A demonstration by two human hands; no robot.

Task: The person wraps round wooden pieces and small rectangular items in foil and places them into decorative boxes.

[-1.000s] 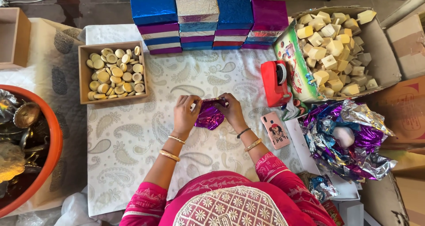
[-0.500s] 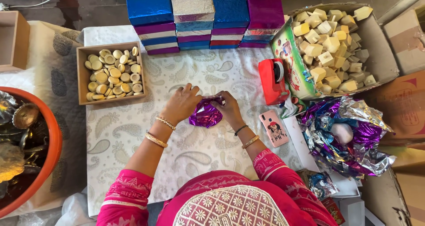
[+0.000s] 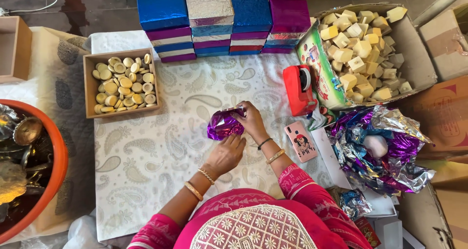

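My right-hand fingers [image 3: 242, 113] now pinch the purple foil bundle [image 3: 224, 124] mid-table while my left hand [image 3: 225, 154] has dropped beneath it, fingers loosely curled against the foil.

left hand [image 3: 225, 155] flat, fingers extended, right hand [image 3: 251, 122] in curled grip

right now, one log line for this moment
left hand: on purple foil parcel | right hand: pinching parcel top | tape dispenser: idle | phone: beside wrist
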